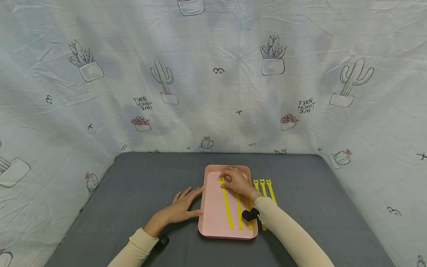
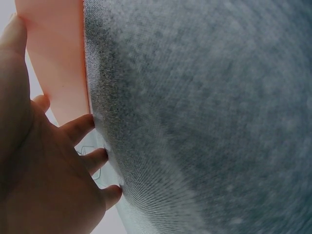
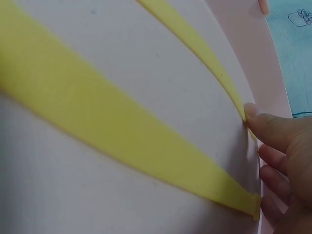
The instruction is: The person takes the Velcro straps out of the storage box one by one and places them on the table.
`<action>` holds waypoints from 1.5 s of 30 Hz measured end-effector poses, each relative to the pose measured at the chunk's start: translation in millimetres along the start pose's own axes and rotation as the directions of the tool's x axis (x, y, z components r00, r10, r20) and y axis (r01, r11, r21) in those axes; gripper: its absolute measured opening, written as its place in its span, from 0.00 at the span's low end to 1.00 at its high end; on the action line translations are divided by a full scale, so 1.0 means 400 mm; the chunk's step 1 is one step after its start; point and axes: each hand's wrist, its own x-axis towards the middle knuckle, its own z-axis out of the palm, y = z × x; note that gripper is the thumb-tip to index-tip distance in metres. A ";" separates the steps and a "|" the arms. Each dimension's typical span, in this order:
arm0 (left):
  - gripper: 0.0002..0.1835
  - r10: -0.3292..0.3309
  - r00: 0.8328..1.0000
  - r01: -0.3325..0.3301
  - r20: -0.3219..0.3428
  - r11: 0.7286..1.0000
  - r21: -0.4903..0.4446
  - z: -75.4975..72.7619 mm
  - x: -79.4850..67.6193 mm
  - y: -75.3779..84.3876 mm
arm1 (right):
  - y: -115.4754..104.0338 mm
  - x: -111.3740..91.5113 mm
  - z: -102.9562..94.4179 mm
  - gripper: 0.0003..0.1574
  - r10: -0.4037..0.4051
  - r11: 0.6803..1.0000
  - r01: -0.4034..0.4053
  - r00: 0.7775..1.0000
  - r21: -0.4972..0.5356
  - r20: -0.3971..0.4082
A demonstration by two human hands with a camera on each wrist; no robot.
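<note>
A shallow pink tray [image 1: 210,230] lies on the table with three yellow cable straps inside, side by side. My right hand [image 1: 237,181] reaches over its far right part and pinches the slotted head end of the leftmost strap [image 1: 227,207]. In the right wrist view, the thumb [image 3: 268,127] lies on that strap near its end, and the other fingers curl by the tray wall. A second strap [image 3: 122,117] runs flat across the tray floor, nearer that camera. With fingers spread, my left hand [image 1: 178,208] touches the tray's left rim with its fingertips and thumb.
Three more yellow straps [image 1: 263,187] lie next to the tray's right side, partly hidden behind the right forearm. Dark grey cloth covers the table [image 1: 153,174]. A pale curtain [image 1: 207,96] with cactus drawings hangs behind and at both sides.
</note>
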 end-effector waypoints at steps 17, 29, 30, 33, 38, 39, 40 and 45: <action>0.46 -0.018 1.000 0.018 0.004 1.000 0.000 -0.005 0.003 0.009 | -0.006 -0.001 -0.004 0.17 -0.025 0.996 0.024 1.000 0.082 0.015; 0.46 -0.022 1.000 0.022 0.014 1.000 -0.014 -0.005 0.002 0.008 | -0.005 -0.003 -0.003 0.16 0.010 0.997 -0.009 1.000 0.074 -0.013; 0.46 -0.021 1.000 0.021 0.013 1.000 -0.014 -0.005 0.002 0.007 | -0.005 -0.004 -0.003 0.17 0.010 0.997 -0.008 1.000 0.075 -0.016; 0.46 -0.019 1.000 0.019 0.009 1.000 -0.009 -0.003 0.003 0.005 | -0.006 -0.004 -0.004 0.17 0.008 0.997 -0.007 1.000 0.074 -0.023; 0.46 -0.017 1.000 0.017 0.008 1.000 -0.001 -0.001 0.003 0.003 | -0.009 -0.005 -0.006 0.17 0.010 0.994 -0.006 0.999 0.105 -0.033; 0.46 -0.016 1.000 0.016 0.008 1.000 0.000 0.000 0.004 0.002 | -0.009 -0.005 -0.007 0.17 0.013 0.994 -0.009 0.999 0.112 -0.034; 0.46 -0.015 1.000 0.015 0.007 1.000 -0.001 0.000 0.004 0.002 | -0.011 -0.005 -0.008 0.17 0.018 0.992 -0.014 0.999 0.124 -0.037; 0.46 -0.010 1.000 0.010 0.006 1.000 0.001 0.002 0.003 0.001 | -0.014 -0.006 -0.013 0.20 0.026 0.989 -0.019 0.999 0.145 -0.044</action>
